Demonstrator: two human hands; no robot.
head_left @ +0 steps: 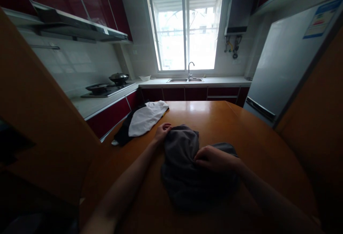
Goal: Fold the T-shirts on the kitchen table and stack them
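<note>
A dark grey garment point(184, 180) lies bunched and wrinkled on the wooden table point(257, 133) in front of me; its exact kind does not show. At its far left corner, my left hand point(163, 132) pinches the edge of the cloth between thumb and fingers. My right hand point(214, 157) is closed on a fold in the garment's middle, where creases run together under the fingertips. Part of the cloth spreads out behind and beneath the right hand and wrist.
White clothing point(146, 117) lies over black clothing point(124, 133) at the table's left far side. Beyond stand a sink point(178, 80), a stove with a lidded wok point(119, 77) and a pan point(96, 88). A fridge point(284, 58) is at the right.
</note>
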